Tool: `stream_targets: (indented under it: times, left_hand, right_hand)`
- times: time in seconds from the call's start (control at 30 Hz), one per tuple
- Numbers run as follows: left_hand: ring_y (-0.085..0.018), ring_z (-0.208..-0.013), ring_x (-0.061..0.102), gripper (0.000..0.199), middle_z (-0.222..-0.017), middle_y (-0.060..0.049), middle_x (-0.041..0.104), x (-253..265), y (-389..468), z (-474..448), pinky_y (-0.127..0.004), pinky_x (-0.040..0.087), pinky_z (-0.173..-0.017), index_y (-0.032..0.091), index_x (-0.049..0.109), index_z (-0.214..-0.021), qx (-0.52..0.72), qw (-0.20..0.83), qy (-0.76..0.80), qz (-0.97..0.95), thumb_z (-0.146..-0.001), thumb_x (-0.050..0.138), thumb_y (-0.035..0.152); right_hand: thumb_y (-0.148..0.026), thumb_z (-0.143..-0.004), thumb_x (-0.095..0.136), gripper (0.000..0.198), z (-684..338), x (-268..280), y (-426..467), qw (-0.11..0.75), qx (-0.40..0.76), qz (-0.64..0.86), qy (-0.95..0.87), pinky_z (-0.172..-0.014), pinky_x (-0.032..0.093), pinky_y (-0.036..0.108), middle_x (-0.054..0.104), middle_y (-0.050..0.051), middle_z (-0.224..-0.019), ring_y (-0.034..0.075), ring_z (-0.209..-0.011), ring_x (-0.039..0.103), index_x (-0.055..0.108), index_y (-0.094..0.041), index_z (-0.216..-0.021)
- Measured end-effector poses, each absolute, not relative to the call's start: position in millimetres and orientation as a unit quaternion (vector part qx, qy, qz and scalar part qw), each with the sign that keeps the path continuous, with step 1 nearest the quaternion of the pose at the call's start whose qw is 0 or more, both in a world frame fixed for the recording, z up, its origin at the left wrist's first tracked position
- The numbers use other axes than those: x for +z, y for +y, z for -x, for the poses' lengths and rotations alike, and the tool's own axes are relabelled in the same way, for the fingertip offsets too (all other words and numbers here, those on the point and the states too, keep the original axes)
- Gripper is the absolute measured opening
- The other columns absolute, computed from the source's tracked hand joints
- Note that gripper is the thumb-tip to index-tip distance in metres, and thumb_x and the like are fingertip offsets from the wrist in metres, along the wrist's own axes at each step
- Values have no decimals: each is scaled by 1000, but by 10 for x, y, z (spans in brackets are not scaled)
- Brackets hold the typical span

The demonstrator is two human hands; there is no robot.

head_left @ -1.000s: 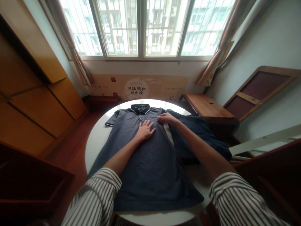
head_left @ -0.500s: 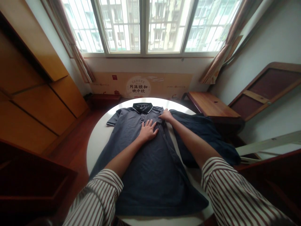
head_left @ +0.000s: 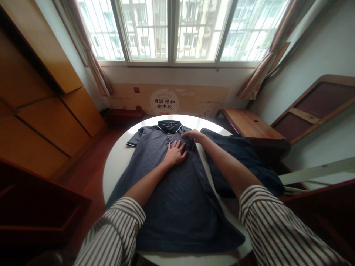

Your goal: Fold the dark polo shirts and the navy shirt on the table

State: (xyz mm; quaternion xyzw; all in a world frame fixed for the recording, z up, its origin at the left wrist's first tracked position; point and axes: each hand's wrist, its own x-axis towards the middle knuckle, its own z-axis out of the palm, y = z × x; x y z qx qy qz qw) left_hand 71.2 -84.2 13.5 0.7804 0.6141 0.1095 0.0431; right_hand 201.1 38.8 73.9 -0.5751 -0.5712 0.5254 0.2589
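A dark grey-blue polo shirt (head_left: 166,207) lies spread front up, its black collar (head_left: 169,126) with white trim at the far end. My left hand (head_left: 175,153) rests flat on the chest below the button placket, fingers spread. At the shirt's right shoulder side, my right hand (head_left: 195,136) bends over the sleeve (head_left: 189,142), which is gathered inward under its fingers. The thumb is hidden. The other sleeve (head_left: 135,139) lies stretched out to the left.
The round white table (head_left: 113,162) bears the shirt. Dark navy folded clothing (head_left: 235,159) lies along its right side, partly over the edge. A wooden desk (head_left: 252,123) stands beyond at right, yellow cabinets (head_left: 52,129) at left. A window (head_left: 172,33) is ahead.
My right hand has shifted slightly left, bringing the sleeve inward over the shirt's chest. My left hand stays pressed in the same spot.
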Motion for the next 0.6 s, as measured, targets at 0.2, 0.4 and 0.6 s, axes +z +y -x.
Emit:
stream_targets:
  times: [0.2, 0.4, 0.6]
  left_hand:
    - [-31, -150, 19, 68, -162, -11, 25, 150, -844, -709, -62, 15, -118, 23, 35, -153, 108, 45, 614, -781, -97, 24, 60]
    - [-31, -150, 19, 67, -162, -9, 25, 124, -835, -718, -61, 15, -118, 25, 35, -153, 110, 41, 617, -778, -97, 25, 60]
    - [-32, -149, 21, 67, -161, -10, 27, 132, -828, -709, -62, 16, -118, 24, 36, -153, 116, 40, 616, -778, -98, 24, 60]
  right_hand:
    - [-17, -55, 92, 38, -2075, 839, 371, 234, 571, 560, -553, -61, 55, 23, 66, 0, -67, 16, -68, 66, 64, -14, -80]
    - [-12, -57, 90, 31, -2153, 947, 323, 226, 572, 573, -542, -56, 55, 21, 67, 2, -64, 14, -61, 65, 63, -13, -73]
    - [-7, -59, 83, 32, -2351, 1092, 351, 321, 485, 617, -529, -59, 57, 24, 66, 2, -69, 17, -67, 66, 63, -12, -84]
